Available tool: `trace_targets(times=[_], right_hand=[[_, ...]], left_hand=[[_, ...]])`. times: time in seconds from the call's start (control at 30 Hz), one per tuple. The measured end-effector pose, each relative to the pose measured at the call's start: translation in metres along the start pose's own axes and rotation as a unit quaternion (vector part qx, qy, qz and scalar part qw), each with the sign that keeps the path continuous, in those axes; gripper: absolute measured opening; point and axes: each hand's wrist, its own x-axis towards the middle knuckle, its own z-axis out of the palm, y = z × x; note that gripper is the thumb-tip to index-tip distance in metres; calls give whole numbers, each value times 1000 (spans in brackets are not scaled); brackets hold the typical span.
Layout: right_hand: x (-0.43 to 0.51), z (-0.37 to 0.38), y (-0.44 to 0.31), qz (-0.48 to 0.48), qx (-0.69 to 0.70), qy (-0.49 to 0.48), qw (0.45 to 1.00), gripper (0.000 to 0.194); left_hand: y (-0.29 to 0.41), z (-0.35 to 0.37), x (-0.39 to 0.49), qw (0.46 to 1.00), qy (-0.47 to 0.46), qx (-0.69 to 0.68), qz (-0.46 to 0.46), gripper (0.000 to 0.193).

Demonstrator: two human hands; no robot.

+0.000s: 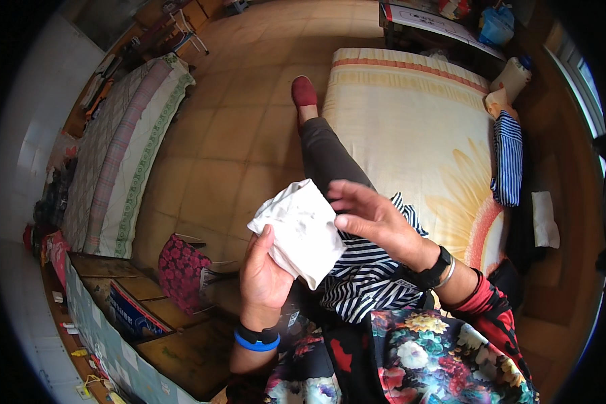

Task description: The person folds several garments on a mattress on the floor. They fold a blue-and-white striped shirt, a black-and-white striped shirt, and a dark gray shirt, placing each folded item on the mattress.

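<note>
In my left hand point(267, 272) is a folded white cloth point(305, 230), its thumb lying on the near left edge of the fabric. The cloth is a compact, roughly square bundle with one corner towards me. My right hand point(379, 219) is at the cloth's right side, fingers spread and slightly blurred, the thumb near or touching its edge. Below the hands, a black-and-white striped garment point(368, 283) lies rumpled across my lap. Another striped garment point(508, 156), blue and white and folded, rests at the right edge of the bed.
A bed with a pale flowered sheet point(409, 116) stands at front right. To the left are a second bed with a rolled plaid mat point(126, 141), a floral-covered chair or stool point(182, 272) and an open wooden cabinet point(187, 353). A white folded cloth point(545, 219) lies far right.
</note>
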Motion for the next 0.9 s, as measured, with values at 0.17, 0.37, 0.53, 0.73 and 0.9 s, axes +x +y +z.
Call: trace_targets(times=[0.17, 0.37, 0.53, 0.73, 0.9], right_hand=[[-5, 2, 8, 85, 44, -61, 994, 23], [-12, 12, 22, 87, 97, 26, 991, 19], [-21, 13, 29, 90, 28, 73, 993, 62], [-26, 12, 29, 42, 3, -26, 999, 71], [-25, 12, 28, -104, -443, -16, 891, 63]], left_hand=[[-9, -7, 3, 999, -24, -16, -37, 56], [-33, -19, -5, 993, -33, 40, -106, 62], [-41, -22, -6, 995, 30, 87, 26, 67], [-35, -26, -11, 979, -7, 199, 49, 60], [-32, -27, -19, 870, -28, 471, 143, 62]])
